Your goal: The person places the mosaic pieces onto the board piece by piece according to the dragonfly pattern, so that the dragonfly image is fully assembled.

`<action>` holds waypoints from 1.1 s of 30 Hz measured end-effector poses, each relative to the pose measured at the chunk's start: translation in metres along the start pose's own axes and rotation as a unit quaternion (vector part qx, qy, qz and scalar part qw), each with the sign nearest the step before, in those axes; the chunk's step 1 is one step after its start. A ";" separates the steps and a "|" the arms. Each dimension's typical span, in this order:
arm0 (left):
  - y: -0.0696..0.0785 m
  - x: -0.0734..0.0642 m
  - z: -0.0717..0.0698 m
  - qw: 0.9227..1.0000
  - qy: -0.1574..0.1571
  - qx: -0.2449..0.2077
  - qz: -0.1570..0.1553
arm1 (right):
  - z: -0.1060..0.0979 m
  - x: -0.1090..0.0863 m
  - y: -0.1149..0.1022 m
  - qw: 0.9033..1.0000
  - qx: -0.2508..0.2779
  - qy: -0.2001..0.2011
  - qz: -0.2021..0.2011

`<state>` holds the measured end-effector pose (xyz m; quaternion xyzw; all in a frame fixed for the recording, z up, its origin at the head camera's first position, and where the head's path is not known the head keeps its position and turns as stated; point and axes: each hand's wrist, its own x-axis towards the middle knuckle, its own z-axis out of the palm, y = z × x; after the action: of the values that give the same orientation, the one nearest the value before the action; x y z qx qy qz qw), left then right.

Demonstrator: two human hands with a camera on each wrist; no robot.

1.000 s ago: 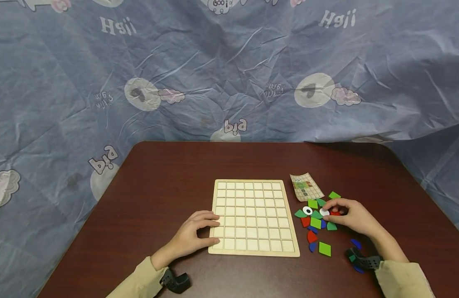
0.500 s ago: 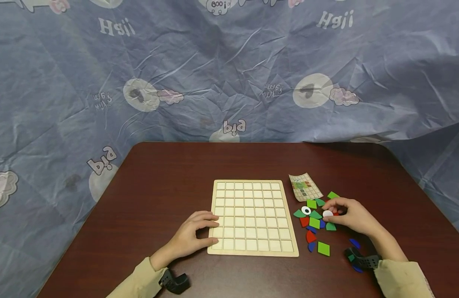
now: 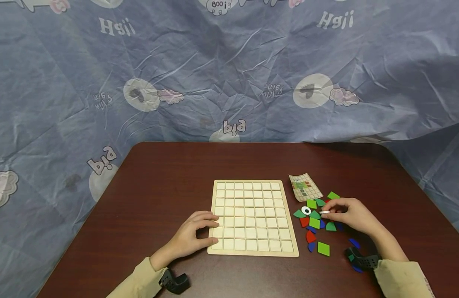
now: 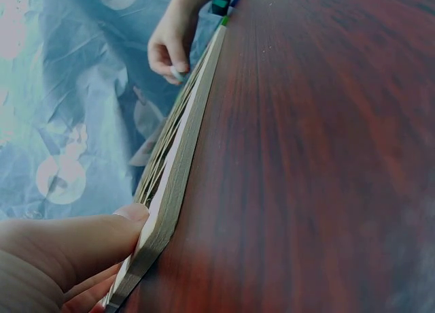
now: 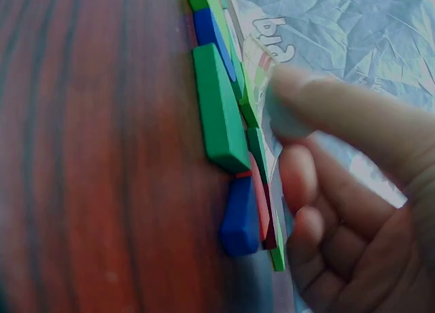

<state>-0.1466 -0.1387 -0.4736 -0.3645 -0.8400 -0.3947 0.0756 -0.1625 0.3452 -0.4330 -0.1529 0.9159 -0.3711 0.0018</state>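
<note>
In the head view my right hand (image 3: 349, 213) pinches a small white disc (image 3: 324, 212) between thumb and fingers, tilted edge-on above a scatter of coloured pieces. In the right wrist view its thumb and fingers are blurred beside these pieces, among them a green block (image 5: 221, 112) and a blue one (image 5: 239, 221). My left hand (image 3: 192, 234) rests on the left edge of a pale wooden grid board (image 3: 252, 254), thumb and fingertips on its rim. The left wrist view shows the thumb (image 4: 102, 241) touching that board's edge.
Beyond the pieces lies a printed pattern card (image 3: 305, 188). A white ring piece with a black centre (image 3: 306, 211) sits among green, red and blue pieces. A lime diamond (image 3: 324, 248) lies nearer the front. The brown table (image 3: 177, 174) meets a blue printed cloth (image 3: 214, 82).
The white disc has turned from lying face-up to edge-on in my right hand, which has barely shifted. The left hand and the board stay where they were.
</note>
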 end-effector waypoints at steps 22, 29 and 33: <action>0.002 0.001 -0.001 1.000 -0.007 -0.012 -0.006 | 0.007 0.031 -0.057 0.997 0.047 0.039 -0.057; 0.001 0.000 -0.001 1.000 -0.009 -0.013 -0.007 | 0.016 0.045 -0.076 0.995 0.076 0.028 -0.062; 0.001 0.001 -0.001 1.000 -0.008 -0.011 -0.004 | 0.024 0.054 -0.086 0.994 0.083 0.019 -0.075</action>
<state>-0.1465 -0.1386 -0.4723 -0.3649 -0.8378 -0.4013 0.0627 -0.1876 0.2556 -0.3858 -0.2129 0.8680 -0.4475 -0.0310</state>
